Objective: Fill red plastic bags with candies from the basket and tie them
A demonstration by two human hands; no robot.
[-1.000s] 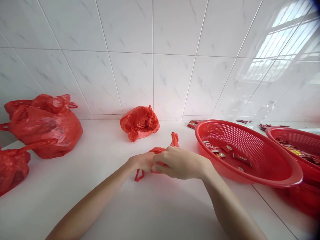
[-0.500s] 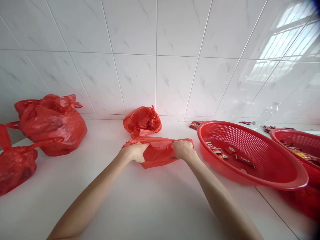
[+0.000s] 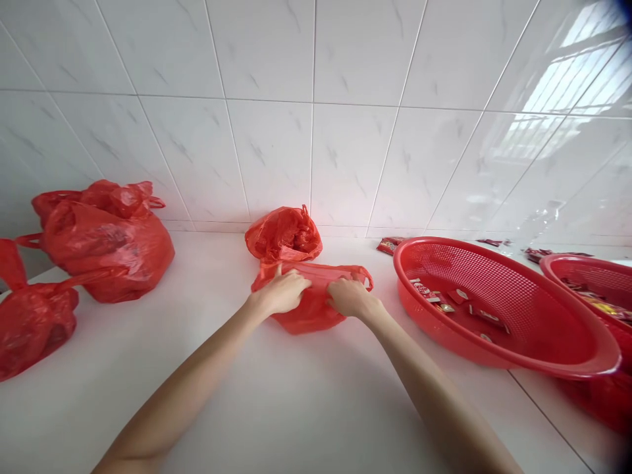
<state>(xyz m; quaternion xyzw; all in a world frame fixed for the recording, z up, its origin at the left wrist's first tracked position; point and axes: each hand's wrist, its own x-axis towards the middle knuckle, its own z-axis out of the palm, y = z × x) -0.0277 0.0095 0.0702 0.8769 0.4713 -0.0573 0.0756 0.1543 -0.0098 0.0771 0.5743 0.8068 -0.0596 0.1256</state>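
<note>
A thin red plastic bag (image 3: pixel 311 315) lies on the white counter in the middle of the view, its mouth towards me. My left hand (image 3: pixel 285 291) is closed on the left part of its near edge, with the thumb up. My right hand (image 3: pixel 348 296) has its fingers curled on the right part of the same edge. A small gap with red plastic showing separates the two hands. Just behind this bag, a crumpled red bag (image 3: pixel 284 234) rests near the tiled wall.
Two filled red bags (image 3: pixel 108 247) (image 3: pixel 37 322) stand at the left. On the right are a large red basket (image 3: pixel 454 336) with a few wrapped snacks and a second red basket (image 3: pixel 592 263). Snack packets (image 3: pixel 389 245) and a clear bottle (image 3: pixel 540 220) lie by the wall.
Both hands have moved closer together along the bag's edge, and the bag's mouth looks narrower and less stretched. The view has shifted slightly.
</note>
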